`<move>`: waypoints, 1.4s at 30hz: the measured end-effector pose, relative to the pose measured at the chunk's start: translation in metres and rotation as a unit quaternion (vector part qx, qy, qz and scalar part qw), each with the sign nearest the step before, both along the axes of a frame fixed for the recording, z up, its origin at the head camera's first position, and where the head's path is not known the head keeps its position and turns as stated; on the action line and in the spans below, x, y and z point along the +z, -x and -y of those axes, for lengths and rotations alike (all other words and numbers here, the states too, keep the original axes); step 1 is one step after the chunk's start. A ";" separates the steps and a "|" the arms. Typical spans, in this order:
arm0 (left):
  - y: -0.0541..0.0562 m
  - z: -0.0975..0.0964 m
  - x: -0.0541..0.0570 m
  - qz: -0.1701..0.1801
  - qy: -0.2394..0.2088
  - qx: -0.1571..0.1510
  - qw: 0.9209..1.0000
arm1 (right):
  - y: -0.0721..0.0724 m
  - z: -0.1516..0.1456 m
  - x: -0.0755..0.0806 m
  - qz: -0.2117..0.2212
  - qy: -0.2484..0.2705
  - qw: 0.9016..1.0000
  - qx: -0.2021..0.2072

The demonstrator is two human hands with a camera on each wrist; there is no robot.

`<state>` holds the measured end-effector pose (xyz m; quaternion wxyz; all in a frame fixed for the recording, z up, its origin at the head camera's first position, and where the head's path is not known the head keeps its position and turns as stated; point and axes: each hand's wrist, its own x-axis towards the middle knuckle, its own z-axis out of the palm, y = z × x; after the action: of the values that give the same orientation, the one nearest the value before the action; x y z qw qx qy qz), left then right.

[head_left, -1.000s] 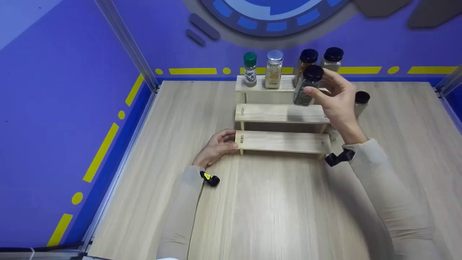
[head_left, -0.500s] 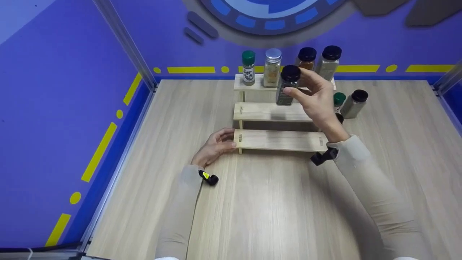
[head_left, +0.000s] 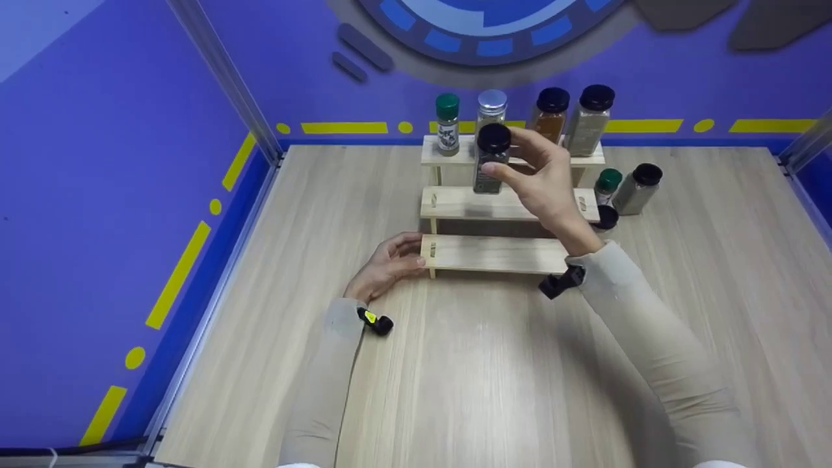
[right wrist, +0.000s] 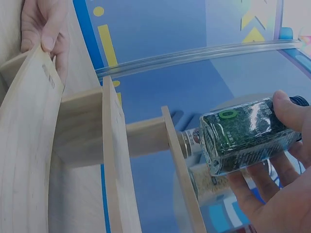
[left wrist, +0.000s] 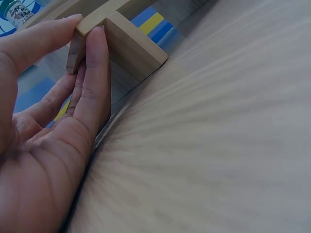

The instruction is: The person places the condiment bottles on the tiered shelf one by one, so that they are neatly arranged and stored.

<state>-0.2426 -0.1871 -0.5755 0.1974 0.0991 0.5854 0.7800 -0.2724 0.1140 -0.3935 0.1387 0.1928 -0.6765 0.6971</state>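
My right hand grips a square glass spice jar with a black cap, thumb on one side and fingers on the other. Dark green dried herbs fill this jar, seen in the right wrist view. It hangs upright over the left part of the middle step of a three-tier wooden rack. At the rack's lowest step, my left hand pinches the left end of the board. The left wrist view shows thumb and fingertips on either side of that board end.
On the top step stand a green-capped jar, a silver-capped jar, and two black-capped jars, one orange-brown, one pale. Right of the rack are another green-capped jar, a grey-green jar and a black cap. Blue walls enclose the table.
My right hand has carried the herb jar leftward along the rack, from its right part to its left part, uncovering jars at the right. The left hand keeps its hold on the lowest board.
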 end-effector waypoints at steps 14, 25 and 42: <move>-0.001 0.004 0.001 -0.011 0.011 0.001 1.000 | 0.008 0.030 -0.007 0.015 -0.008 1.000 0.020; 0.000 0.003 0.002 -0.005 0.005 0.011 1.000 | 0.016 0.046 -0.022 0.037 -0.021 0.999 0.025; 0.000 -0.001 0.000 0.003 0.007 0.003 1.000 | 0.020 0.052 -0.046 0.062 -0.030 0.997 0.018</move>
<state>-0.2423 -0.1865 -0.5759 0.1973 0.0935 0.5903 0.7771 -0.2921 0.0619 -0.4395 0.0782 0.1655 -0.7004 0.6898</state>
